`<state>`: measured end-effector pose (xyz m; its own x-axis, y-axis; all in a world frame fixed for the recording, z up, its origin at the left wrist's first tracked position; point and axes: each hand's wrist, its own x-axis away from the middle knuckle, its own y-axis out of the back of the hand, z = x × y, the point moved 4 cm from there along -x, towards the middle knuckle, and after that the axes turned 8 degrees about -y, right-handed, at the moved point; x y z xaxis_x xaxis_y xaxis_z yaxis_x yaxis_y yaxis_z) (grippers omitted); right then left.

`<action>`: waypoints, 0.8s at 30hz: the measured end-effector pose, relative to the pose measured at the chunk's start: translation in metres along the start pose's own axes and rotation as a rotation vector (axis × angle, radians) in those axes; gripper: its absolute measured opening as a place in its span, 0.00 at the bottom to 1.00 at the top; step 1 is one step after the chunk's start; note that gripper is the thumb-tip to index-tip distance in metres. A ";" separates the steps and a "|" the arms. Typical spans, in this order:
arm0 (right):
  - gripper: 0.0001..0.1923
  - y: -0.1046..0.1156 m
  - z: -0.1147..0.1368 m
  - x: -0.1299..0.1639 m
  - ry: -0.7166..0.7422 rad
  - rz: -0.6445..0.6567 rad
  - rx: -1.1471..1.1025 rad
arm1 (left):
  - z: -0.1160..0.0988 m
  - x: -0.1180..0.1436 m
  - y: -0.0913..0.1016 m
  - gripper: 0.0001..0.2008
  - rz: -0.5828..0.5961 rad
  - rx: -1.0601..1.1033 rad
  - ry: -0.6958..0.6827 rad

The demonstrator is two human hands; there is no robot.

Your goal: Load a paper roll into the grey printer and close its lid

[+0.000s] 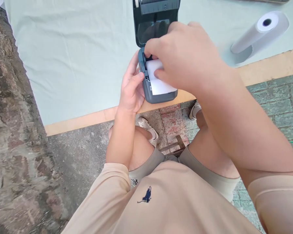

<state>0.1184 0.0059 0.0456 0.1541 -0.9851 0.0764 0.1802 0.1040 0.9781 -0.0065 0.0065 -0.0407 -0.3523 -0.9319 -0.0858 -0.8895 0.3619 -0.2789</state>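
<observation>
Two hands work on one small printer [158, 92], which sits at the near edge of the table [75, 65], at about 12 o'clock from our lap. Its lid [156, 19] stands open and tilted away, which leaves the paper bay bare for us to reach into. Our left hand [132, 87] cups the printer's side at 9 o'clock, thumb and fingers closed against the casing, we judge to keep the light body from sliding on the cloth. Our right hand [185, 55] comes over from 3 o'clock and lies on top, fingers curled down and pressed on the white paper [161, 85] that fills the bay and laps over the front lip; whether the fingertips pinch the sheet or only press it flat we cannot tell, as the hand hides them. A spare roll [261, 34] lies on its side at 2 o'clock, well apart from both hands, its hollow core facing us. Below the table edge we see our knees and shoes.
</observation>
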 end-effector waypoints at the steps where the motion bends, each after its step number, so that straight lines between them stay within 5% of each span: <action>1: 0.17 0.000 0.001 -0.001 -0.002 -0.003 0.015 | 0.001 0.000 0.001 0.29 -0.008 -0.041 0.015; 6: 0.27 0.003 -0.003 -0.006 0.038 -0.044 -0.121 | 0.004 -0.001 0.005 0.32 -0.002 -0.032 0.016; 9: 0.24 0.010 -0.011 -0.004 0.073 -0.087 -0.378 | 0.006 -0.002 0.007 0.33 -0.007 -0.035 0.032; 13: 0.08 0.017 -0.032 0.003 0.005 -0.130 -1.298 | 0.006 -0.005 0.010 0.26 -0.040 0.097 0.034; 16: 0.04 0.002 -0.045 0.011 -0.202 0.115 -1.856 | 0.000 -0.003 0.004 0.26 0.001 0.145 0.091; 18: 0.08 -0.009 -0.050 0.018 -0.344 0.291 -1.952 | -0.005 -0.001 0.001 0.24 -0.009 0.159 0.136; 20: 0.12 -0.016 -0.056 0.023 -0.420 0.325 -1.903 | -0.010 0.001 -0.001 0.23 -0.031 0.201 0.146; 24: 0.21 -0.021 -0.069 0.023 -0.326 0.062 -1.768 | -0.015 0.002 -0.003 0.20 -0.038 0.268 0.115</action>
<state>0.1852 -0.0091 0.0136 0.0620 -0.9364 0.3454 0.9324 -0.0691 -0.3548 -0.0086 0.0041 -0.0260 -0.3646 -0.9306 0.0337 -0.7994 0.2942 -0.5238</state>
